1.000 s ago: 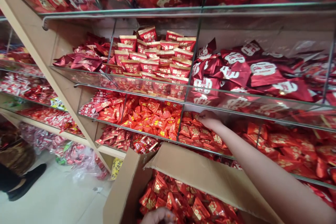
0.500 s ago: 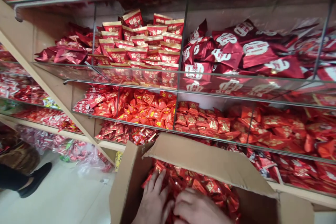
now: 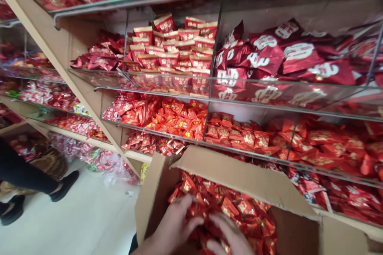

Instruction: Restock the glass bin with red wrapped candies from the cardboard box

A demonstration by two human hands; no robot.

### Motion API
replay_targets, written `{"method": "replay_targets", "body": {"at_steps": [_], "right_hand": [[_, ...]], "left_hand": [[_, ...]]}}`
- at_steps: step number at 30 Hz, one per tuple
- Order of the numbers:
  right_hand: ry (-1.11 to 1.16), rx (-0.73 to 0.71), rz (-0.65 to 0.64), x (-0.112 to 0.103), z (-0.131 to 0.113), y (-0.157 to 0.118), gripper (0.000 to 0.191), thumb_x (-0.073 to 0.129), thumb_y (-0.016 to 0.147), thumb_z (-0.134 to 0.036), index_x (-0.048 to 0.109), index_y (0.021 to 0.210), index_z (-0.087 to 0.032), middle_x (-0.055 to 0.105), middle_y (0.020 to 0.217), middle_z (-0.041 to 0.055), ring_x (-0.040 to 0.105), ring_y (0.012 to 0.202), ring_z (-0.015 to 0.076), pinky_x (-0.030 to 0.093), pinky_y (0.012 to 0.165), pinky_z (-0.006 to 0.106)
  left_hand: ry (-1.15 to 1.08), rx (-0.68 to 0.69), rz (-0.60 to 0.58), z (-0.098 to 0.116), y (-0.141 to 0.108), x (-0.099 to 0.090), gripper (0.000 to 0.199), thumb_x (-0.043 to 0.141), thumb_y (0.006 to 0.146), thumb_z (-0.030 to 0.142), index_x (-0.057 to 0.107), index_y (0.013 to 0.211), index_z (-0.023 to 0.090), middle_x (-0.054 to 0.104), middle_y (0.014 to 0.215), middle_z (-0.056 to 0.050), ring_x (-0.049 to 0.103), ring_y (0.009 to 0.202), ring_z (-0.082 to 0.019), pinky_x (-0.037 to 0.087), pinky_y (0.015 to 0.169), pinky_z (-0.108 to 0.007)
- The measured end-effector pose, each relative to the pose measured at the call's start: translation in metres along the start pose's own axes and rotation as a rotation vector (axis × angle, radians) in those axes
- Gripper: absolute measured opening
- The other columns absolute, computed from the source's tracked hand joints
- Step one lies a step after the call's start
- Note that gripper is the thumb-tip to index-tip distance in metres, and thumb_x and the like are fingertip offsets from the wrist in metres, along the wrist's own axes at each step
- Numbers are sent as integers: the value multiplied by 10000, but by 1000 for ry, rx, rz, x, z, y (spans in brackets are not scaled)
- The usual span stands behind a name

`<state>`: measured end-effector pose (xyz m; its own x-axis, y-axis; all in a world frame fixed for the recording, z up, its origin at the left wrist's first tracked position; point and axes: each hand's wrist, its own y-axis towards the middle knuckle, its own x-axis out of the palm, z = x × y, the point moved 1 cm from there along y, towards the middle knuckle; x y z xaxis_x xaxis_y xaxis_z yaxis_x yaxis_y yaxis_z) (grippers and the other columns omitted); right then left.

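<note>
An open cardboard box (image 3: 239, 169) stands below the shelves, with many small red wrapped packets (image 3: 247, 207) inside. My left hand (image 3: 176, 221) is in the box at its left, fingers curved against red packets. To its right, my right hand (image 3: 229, 233) has its fingers spread and bent among the packets. Between the two hands lie red packets, blurred by motion. Whether the left fingers grip any of them is hard to make out.
Glass-fronted shelves hold gold-edged red packets (image 3: 167, 59), dark red packets with white labels (image 3: 299, 53) and smaller red ones (image 3: 179, 117). A slanted wooden divider (image 3: 72, 83) runs at left. A person's legs and black shoes (image 3: 64, 185) are on the pale floor (image 3: 98, 215).
The view has shifted, so the shelves sit farther right and more of the person's legs shows. My hands have lifted slightly and curled inward, uncovering more packets at the box's back left.
</note>
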<state>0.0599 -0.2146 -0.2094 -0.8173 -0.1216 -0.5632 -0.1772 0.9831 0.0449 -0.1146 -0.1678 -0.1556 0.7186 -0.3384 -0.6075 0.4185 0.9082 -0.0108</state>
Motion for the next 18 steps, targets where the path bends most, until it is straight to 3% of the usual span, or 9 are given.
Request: {"method": "replay_targets", "body": {"at_steps": [1,4,7,10,14,18], "right_hand": [[145,9,10,-10,-14,3,383,598,726,-296,555,1101,-232,624,1050,76,591,930,200,475,811,297],[432,52,202,-36,-46,15,272,522,791,-342,531,1029,-209,619,858,38,593,768,157,493,684,263],[515,12,285,-55,-61,26,203,558,770,-336,564,919,-198,588,757,9,551,681,135,463,619,238],[519,18,313,-66,-67,28,187,536,785,-346,578,699,-185,551,625,-14,497,590,114,426,571,221],[550,45,389,-74,-67,28,191,544,775,-367,589,743,-183,579,668,-2,506,604,121,430,576,227],[564,30,343,-77,-65,33,181,571,757,-363,605,753,-186,576,677,-4,515,629,126,427,593,230]], "left_hand": [[-161,-15,-4,12,2,-2,268,595,732,223,506,981,185,652,884,-61,598,813,-209,462,744,-324],[-530,-9,-17,44,11,-5,344,645,701,209,446,981,186,623,913,-41,585,865,-187,454,780,-298],[-729,1,-84,64,18,-3,428,698,653,171,439,993,194,602,967,-40,571,893,-170,447,791,-283],[-859,-30,-91,72,19,-1,424,699,659,181,463,1012,191,610,893,-12,583,770,-126,469,705,-250],[-928,-128,-67,71,19,-2,275,687,671,263,566,884,136,629,734,3,568,597,-100,485,592,-238],[-754,-57,-95,72,21,-6,206,659,701,252,639,874,143,669,746,-3,586,647,-118,469,648,-232]]}}
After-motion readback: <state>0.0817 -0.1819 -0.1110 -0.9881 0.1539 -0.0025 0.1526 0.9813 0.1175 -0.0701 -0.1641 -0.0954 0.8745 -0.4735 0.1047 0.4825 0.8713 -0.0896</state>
